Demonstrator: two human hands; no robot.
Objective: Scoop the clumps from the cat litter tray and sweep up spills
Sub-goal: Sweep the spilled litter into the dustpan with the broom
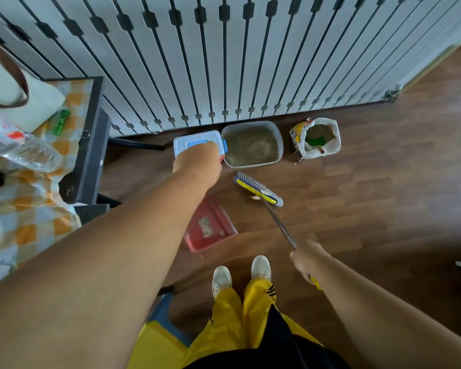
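The grey litter tray [279, 145], filled with brownish litter, stands on the wood floor against the white railing. My left hand [197, 159] is closed in a fist just left of it, apparently on the upright handle of the red dustpan [218, 235], which holds a small pile of litter clumps. My right hand [305, 258] grips the metal handle of the broom; its yellow and blue head [258, 189] rests on the floor between dustpan and tray. A small scrap [254, 198] lies by the bristles.
A white lid with blue clips [194, 141] lies left of the tray, partly behind my hand. An open litter bag [317, 138] with a green scoop inside stands to the right. A dark table [91, 145] with checked cloth, bottle and bag fills the left. My white shoes [241, 275] stand below the dustpan.
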